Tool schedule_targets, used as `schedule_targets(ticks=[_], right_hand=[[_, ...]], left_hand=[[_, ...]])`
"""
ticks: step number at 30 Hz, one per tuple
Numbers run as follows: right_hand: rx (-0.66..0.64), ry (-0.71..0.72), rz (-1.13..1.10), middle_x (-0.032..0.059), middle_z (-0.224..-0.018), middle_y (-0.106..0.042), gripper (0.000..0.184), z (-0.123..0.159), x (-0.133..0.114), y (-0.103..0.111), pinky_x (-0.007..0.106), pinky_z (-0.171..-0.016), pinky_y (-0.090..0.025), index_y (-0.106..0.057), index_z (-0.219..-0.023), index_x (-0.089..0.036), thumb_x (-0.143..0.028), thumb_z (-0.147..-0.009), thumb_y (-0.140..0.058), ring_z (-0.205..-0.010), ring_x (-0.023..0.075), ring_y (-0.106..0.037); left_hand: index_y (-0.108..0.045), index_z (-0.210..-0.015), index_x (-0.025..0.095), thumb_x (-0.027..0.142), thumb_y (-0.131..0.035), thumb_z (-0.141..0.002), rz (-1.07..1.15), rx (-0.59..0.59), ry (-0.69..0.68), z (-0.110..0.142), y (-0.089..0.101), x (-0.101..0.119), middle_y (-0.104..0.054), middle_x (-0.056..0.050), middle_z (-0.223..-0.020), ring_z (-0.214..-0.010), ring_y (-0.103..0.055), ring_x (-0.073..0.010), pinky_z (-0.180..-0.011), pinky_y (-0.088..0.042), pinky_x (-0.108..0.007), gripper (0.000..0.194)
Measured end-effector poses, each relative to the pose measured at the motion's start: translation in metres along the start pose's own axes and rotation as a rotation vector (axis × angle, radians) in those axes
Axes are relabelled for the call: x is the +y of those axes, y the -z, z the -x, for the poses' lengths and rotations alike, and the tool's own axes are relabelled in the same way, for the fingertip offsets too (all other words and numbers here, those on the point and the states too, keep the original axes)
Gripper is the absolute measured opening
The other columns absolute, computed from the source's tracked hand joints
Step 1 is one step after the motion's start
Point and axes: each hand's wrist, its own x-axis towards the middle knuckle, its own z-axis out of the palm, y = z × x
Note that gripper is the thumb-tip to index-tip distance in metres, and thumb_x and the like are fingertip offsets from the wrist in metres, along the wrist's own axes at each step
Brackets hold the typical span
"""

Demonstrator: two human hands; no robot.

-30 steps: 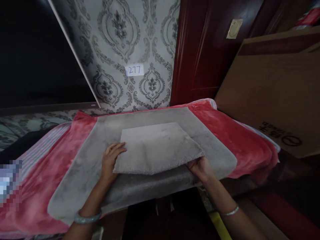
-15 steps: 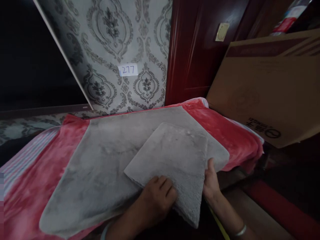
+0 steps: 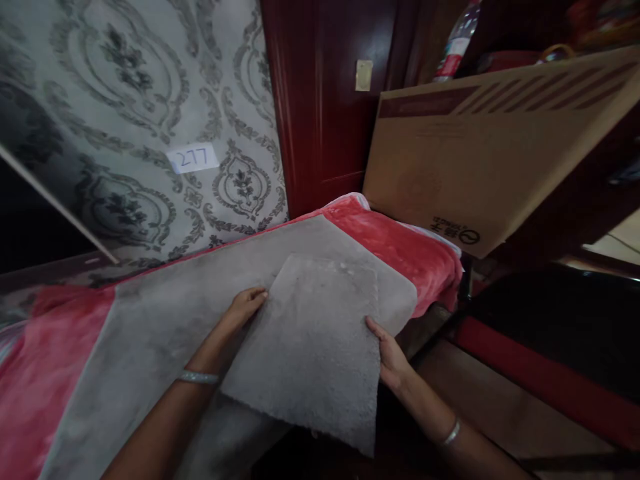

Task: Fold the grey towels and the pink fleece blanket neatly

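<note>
A folded grey plush cloth (image 3: 320, 340) lies over a larger grey mat (image 3: 170, 327), its near corner hanging past the front edge. At the cloth's left edge is my left hand (image 3: 245, 308), fingers together and closed on the border. My right hand (image 3: 391, 353) grips the opposite edge, thumb on top and the other fingers partly hidden behind it. Under the mat, a red plush blanket (image 3: 387, 243) shows on both sides.
A large cardboard box (image 3: 445, 160) leans at the right, with a plastic bottle (image 3: 456, 48) above it. Patterned wallpaper (image 3: 150, 87) bearing a "277" label (image 3: 193, 158) rises behind, beside a dark red door panel (image 3: 335, 100). A dark screen (image 3: 30, 220) stands at left.
The view has swung right. My left hand has moved from the cloth's near edge to its left edge. The cloth has turned slightly; my right hand stays at its right edge.
</note>
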Motion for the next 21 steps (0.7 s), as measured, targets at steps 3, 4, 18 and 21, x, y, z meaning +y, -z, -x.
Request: schedule_targets(ticks=[3, 4, 18, 21], right_hand=[[-0.017, -0.031, -0.041, 0.0121, -0.09, -0.078, 0.035, 0.001, -0.002, -0.006, 0.048, -0.103, -0.054, -0.071, -0.096, -0.015, -0.044, -0.077, -0.078, -0.105, 0.0322, -0.072], [-0.023, -0.035, -0.05, 0.0124, -0.091, -0.078, 0.037, 0.001, -0.002, -0.008, 0.049, -0.103, -0.053, -0.07, -0.098, -0.015, -0.044, -0.077, -0.078, -0.107, 0.0325, -0.072], [-0.093, 0.053, 0.02, 0.0087, -0.087, -0.077, 0.026, 0.002, -0.096, -0.019, 0.039, -0.097, -0.056, -0.069, -0.1, -0.014, -0.031, -0.081, -0.075, -0.086, 0.0241, -0.074], [-0.01, 0.018, 0.027, 0.01, -0.088, -0.077, 0.033, -0.014, -0.092, -0.003, 0.043, -0.099, -0.055, -0.068, -0.107, -0.013, -0.036, -0.084, -0.072, -0.092, 0.0271, -0.075]], left_hand=[[-0.075, -0.084, 0.013, 0.049, -0.085, -0.059, 0.214, -0.293, 0.16, -0.014, -0.003, 0.001, -0.075, -0.009, -0.078, -0.08, -0.071, -0.029, -0.071, -0.055, -0.034, 0.045], [-0.075, -0.085, 0.013, 0.051, -0.087, -0.056, 0.237, -0.351, 0.198, -0.016, -0.005, 0.002, -0.075, -0.01, -0.078, -0.077, -0.071, -0.0289, -0.07, -0.055, -0.034, 0.049], [-0.072, -0.112, 0.014, 0.045, -0.09, -0.059, 0.483, -0.261, 0.124, -0.009, -0.017, 0.06, -0.078, -0.012, -0.092, -0.076, -0.074, -0.0271, -0.067, -0.061, -0.033, 0.064], [-0.073, -0.11, 0.014, 0.049, -0.083, -0.065, 0.276, -0.175, 0.164, -0.015, -0.036, 0.046, -0.076, -0.018, -0.113, -0.109, -0.071, -0.0353, -0.094, -0.059, -0.043, 0.058]])
